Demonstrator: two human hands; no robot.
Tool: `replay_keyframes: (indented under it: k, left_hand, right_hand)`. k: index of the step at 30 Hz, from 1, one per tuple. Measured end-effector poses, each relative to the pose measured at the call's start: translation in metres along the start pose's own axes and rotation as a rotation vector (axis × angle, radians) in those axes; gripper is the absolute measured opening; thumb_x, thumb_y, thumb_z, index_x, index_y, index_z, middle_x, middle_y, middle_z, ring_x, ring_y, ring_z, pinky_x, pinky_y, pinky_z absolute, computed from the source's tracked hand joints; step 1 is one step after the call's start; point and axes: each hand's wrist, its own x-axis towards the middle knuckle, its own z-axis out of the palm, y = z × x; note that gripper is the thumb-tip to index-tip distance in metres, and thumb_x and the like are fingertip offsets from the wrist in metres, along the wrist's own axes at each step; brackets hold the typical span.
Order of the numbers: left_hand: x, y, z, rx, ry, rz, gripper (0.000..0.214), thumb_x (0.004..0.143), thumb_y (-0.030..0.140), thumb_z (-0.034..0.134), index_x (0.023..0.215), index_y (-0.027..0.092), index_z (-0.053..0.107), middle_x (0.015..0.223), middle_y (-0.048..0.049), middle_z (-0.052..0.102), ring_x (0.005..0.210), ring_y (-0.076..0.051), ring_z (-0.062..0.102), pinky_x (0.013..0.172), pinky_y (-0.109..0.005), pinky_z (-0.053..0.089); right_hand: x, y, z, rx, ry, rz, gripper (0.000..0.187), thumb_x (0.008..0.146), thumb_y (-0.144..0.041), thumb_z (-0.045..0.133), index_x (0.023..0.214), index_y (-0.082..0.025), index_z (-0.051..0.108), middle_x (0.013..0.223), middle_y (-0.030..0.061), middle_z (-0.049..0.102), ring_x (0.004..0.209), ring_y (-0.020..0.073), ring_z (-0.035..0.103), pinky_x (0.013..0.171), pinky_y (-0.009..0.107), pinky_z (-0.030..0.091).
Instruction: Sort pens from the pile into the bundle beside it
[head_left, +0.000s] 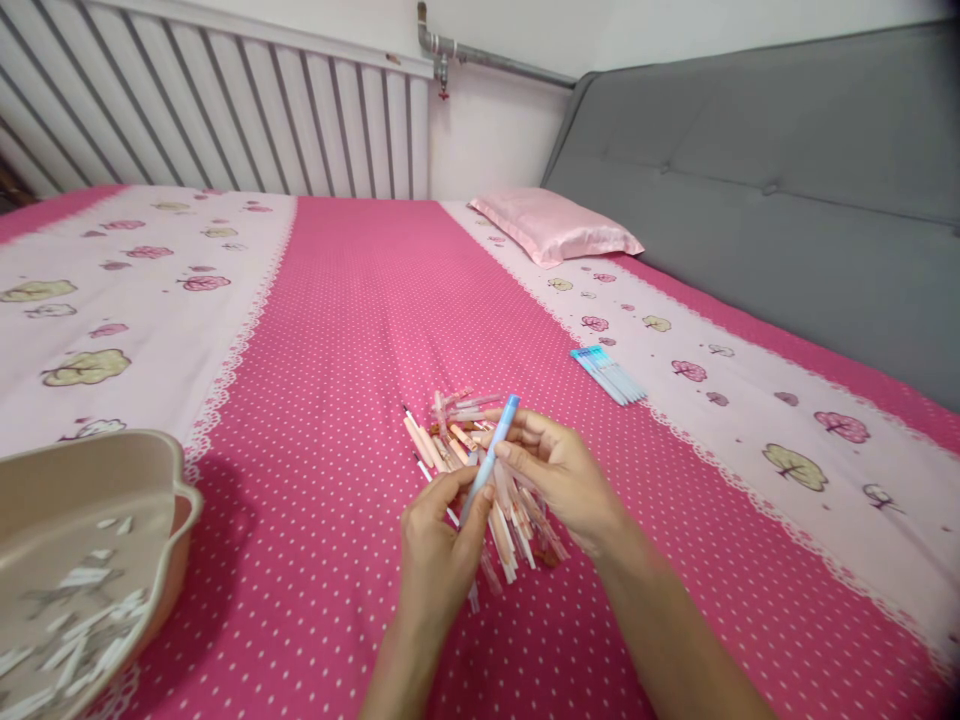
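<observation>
Both my hands hold one light blue pen (491,452) over a pile of pink and orange pens (480,480) on the pink dotted bedsheet (337,330). My left hand (439,550) pinches the pen's lower end with closed fingers. My right hand (555,470) grips the pen near its middle, fingers curled around it. The pen's capped tip points up and away from me. A small row of blue pens (609,374) lies on the sheet further off to the right.
A beige plastic basin (161,470) holding several white scraps sits at the lower left. A pink pillow (555,225) lies at the far end of the bed. A grey padded headboard (787,200) runs along the right; a radiator (225,110) stands behind.
</observation>
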Motion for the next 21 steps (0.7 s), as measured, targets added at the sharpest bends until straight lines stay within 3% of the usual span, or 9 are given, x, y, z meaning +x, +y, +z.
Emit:
replay_keyframes:
  k: [7, 21]
  left_hand:
    - [-0.0006, 0.0006, -0.0004, 0.016, 0.010, 0.004, 0.022, 0.082, 0.032, 0.055, 0.093, 0.017, 0.067, 0.077, -0.0026, 0.066, 0.070, -0.015, 0.058, 0.069, -0.027, 0.045]
    - [-0.0011, 0.0017, -0.0009, 0.036, 0.021, 0.009, 0.020, 0.080, 0.032, 0.057, 0.089, 0.017, 0.067, 0.076, -0.0025, 0.065, 0.069, -0.015, 0.057, 0.065, -0.025, 0.044]
  right_hand:
    - [-0.0004, 0.0020, -0.0002, -0.073, 0.045, -0.014, 0.020, 0.072, -0.029, 0.068, 0.089, -0.019, 0.064, 0.078, 0.0007, 0.063, 0.075, 0.0144, 0.061, 0.074, 0.029, 0.049]
    - [0.0003, 0.0028, 0.0019, -0.144, 0.092, -0.020, 0.022, 0.068, -0.033, 0.072, 0.078, -0.017, 0.059, 0.071, -0.0006, 0.061, 0.068, 0.0127, 0.058, 0.065, 0.025, 0.046]
